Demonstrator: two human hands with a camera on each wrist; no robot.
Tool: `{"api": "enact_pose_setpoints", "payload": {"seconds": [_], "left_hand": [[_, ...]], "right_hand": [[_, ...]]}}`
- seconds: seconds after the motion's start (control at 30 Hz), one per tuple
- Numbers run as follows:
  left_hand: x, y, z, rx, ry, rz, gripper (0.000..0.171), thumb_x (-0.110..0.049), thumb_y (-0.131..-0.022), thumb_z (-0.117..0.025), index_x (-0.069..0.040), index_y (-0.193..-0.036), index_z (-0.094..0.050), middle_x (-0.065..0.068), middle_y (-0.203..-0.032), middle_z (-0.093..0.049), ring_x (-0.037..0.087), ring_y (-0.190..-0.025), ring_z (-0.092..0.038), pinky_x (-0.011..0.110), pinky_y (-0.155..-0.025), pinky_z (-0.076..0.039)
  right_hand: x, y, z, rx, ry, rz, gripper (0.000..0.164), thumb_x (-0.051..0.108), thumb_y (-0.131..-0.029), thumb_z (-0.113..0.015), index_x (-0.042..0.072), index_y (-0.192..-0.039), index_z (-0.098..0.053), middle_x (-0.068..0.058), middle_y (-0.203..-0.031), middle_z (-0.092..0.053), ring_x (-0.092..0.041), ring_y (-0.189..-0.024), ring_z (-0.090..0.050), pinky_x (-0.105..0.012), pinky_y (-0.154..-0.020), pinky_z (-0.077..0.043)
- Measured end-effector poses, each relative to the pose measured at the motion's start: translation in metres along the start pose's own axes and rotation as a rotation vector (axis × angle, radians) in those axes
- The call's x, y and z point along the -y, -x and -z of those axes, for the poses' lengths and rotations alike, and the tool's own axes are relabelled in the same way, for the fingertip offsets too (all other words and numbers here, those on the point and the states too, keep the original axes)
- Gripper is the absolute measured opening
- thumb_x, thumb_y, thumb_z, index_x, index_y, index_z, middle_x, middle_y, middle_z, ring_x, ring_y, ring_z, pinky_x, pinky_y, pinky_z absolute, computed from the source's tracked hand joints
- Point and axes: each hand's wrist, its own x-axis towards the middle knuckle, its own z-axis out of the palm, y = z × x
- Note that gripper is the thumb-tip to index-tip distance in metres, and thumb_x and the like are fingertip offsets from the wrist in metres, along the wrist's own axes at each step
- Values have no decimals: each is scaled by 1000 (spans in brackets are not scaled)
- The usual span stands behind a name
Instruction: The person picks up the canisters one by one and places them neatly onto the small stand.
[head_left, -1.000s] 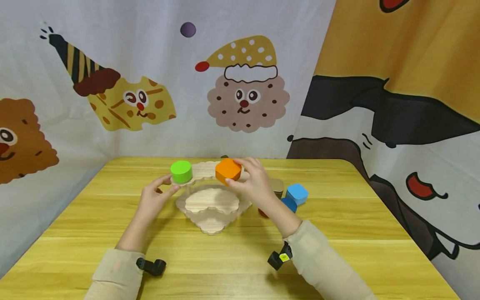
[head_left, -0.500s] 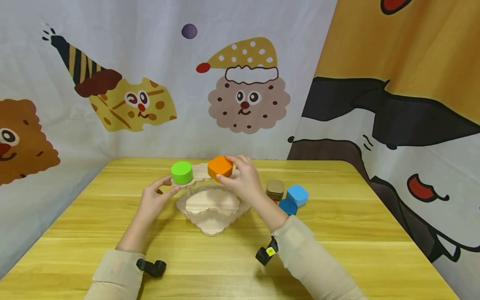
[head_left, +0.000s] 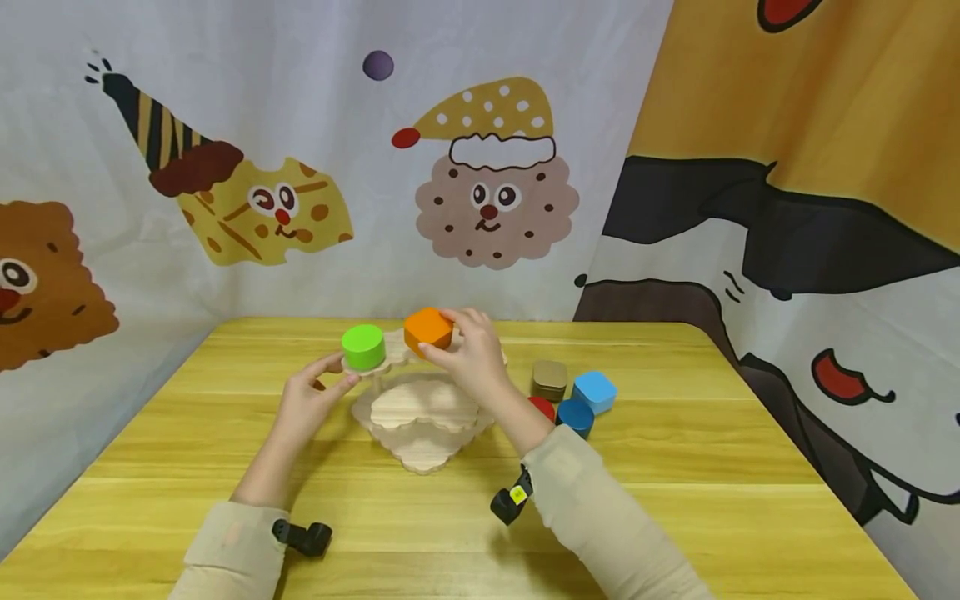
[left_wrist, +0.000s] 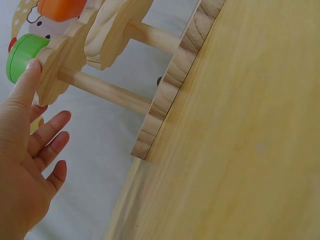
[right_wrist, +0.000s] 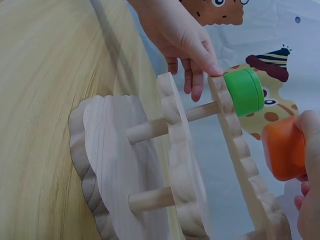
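A tiered wooden stand with scalloped shelves joined by round posts stands on the table. On the left end of its curved top shelf sits a green round block. My left hand pinches that shelf end, thumb beside the green block and index finger below the shelf in the left wrist view; the other fingers are loosely bent. Between thumb and fingers, my right hand holds an orange block with rounded corners. It overlaps the top shelf in the head view; in the right wrist view a gap shows between them.
Right of the stand lie a tan block, a light blue block, a dark blue round block and a red block, partly behind my right forearm. A cartoon-printed curtain hangs behind the table.
My right hand has carried the orange block leftward over the top shelf, closer to the green block. The tan and red blocks have come into fuller view. My left hand has stayed put.
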Motion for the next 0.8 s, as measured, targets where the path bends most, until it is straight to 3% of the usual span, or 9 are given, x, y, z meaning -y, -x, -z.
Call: {"api": "enact_pose_setpoints", "payload": {"seconds": [0.3,0.8], "left_hand": [[0,1,0,3,-5,-2,47,-25,-90,-69,2,-127,-58,17,-111,-60,23,-94,-50,28,-73,-37],[0,0,0,6,-4,12,48,-25,-90,-69,1,-128,-58,18,-112,-60,26,-94,-50,28,-73,-38]], "right_hand": [[4,-5,-11,9,36,-9,58,30,-79,-79,2,-126,-60,-8,-119,-59,-22,-109,-49,-37,-91,-43],[8,-13,-27,22,78,-58,59,32,-80,-79,3,-127,-60,-8,-119,-59,-21,-108,-49,-34,-90,-43]]}}
